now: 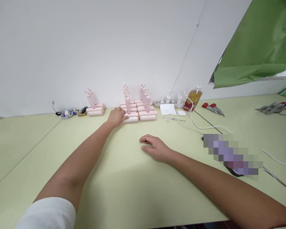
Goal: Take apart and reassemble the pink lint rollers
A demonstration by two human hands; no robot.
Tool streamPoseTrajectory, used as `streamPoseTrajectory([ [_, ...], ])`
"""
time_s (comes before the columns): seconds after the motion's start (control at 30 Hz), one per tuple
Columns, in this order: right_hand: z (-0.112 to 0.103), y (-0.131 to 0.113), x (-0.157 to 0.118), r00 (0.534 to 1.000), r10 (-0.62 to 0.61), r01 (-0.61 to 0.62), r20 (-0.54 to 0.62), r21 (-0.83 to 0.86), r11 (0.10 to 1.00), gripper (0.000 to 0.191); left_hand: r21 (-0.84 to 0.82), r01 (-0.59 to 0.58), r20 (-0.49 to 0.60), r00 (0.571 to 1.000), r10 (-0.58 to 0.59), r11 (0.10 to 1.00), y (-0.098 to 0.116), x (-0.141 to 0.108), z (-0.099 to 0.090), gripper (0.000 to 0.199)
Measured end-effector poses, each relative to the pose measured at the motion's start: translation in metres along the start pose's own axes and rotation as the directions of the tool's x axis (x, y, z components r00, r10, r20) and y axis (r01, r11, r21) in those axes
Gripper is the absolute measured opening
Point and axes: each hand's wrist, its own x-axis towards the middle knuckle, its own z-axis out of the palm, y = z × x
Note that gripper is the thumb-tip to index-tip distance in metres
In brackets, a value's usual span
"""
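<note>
My left hand [116,117] reaches far forward and rests against the left end of a group of several pink lint rollers [138,108] standing by the wall, fingers touching the front roller [131,118]. Whether it grips that roller is unclear. My right hand [155,147] lies palm down on the pale green table [124,178], fingers loosely curled, holding nothing. A smaller set of pink rollers [95,108] stands apart to the left.
By the wall are a power strip with chargers [168,101], a white paper [168,109], a bottle of amber liquid [193,98], red-handled tools [213,108] and more tools [275,107]. White cables [205,127] run right. Green sheeting [260,44] hangs upper right.
</note>
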Motion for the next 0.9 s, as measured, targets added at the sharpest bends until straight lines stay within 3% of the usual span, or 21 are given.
streamPoseTrajectory([
  [0.23, 0.0, -0.001, -0.001, 1.0, 0.012, -0.012, 0.001, -0.003, 1.0, 0.025, -0.025, 0.011, -0.093, 0.996, -0.013, 1.0, -0.004, 0.001, 0.008, 0.038],
  [0.3, -0.001, -0.001, -0.002, 1.0, 0.027, -0.027, -0.001, -0.006, 1.0, 0.025, -0.043, 0.08, -0.202, 0.976, -0.087, 0.996, -0.012, -0.001, 0.007, 0.037],
  [0.33, -0.001, -0.001, -0.002, 0.999, 0.034, -0.034, -0.002, -0.005, 0.999, 0.025, -0.062, 0.148, -0.282, 0.946, -0.16, 0.987, -0.019, -0.002, 0.004, 0.036],
  [0.4, -0.001, -0.001, -0.003, 0.999, 0.045, -0.045, 0.002, 0.001, 0.999, 0.025, -0.144, 0.34, -0.443, 0.818, -0.368, 0.929, -0.039, -0.002, -0.003, 0.036],
  [0.47, -0.001, -0.001, -0.003, 0.999, 0.048, -0.048, 0.008, 0.005, 0.999, 0.024, -0.299, 0.542, -0.521, 0.597, -0.611, 0.785, -0.064, -0.001, -0.014, 0.044],
  [0.5, -0.001, -0.002, -0.004, 0.999, 0.048, -0.048, 0.01, 0.003, 0.999, 0.024, -0.378, 0.613, -0.507, 0.491, -0.709, 0.694, -0.078, 0.0, -0.019, 0.05],
  [0.53, -0.001, -0.002, -0.004, 0.999, 0.046, -0.046, 0.011, 0.002, 0.999, 0.024, -0.426, 0.657, -0.471, 0.426, -0.773, 0.622, -0.092, 0.001, -0.024, 0.055],
  [0.57, -0.001, -0.003, -0.004, 0.999, 0.043, -0.043, 0.01, 0.001, 0.999, 0.024, -0.44, 0.683, -0.42, 0.418, -0.806, 0.583, -0.106, 0.003, -0.029, 0.057],
  [0.73, -0.002, -0.004, -0.006, 0.999, 0.034, -0.034, 0.018, -0.005, 0.999, 0.023, -0.4, 0.614, -0.157, 0.686, -0.711, 0.681, -0.149, 0.013, -0.045, 0.037],
  [0.9, -0.001, -0.005, -0.007, 1.0, 0.005, -0.004, 0.025, -0.018, 1.0, 0.023, -0.315, 0.525, -0.042, 0.825, -0.564, 0.791, -0.158, 0.027, -0.05, 0.031],
])
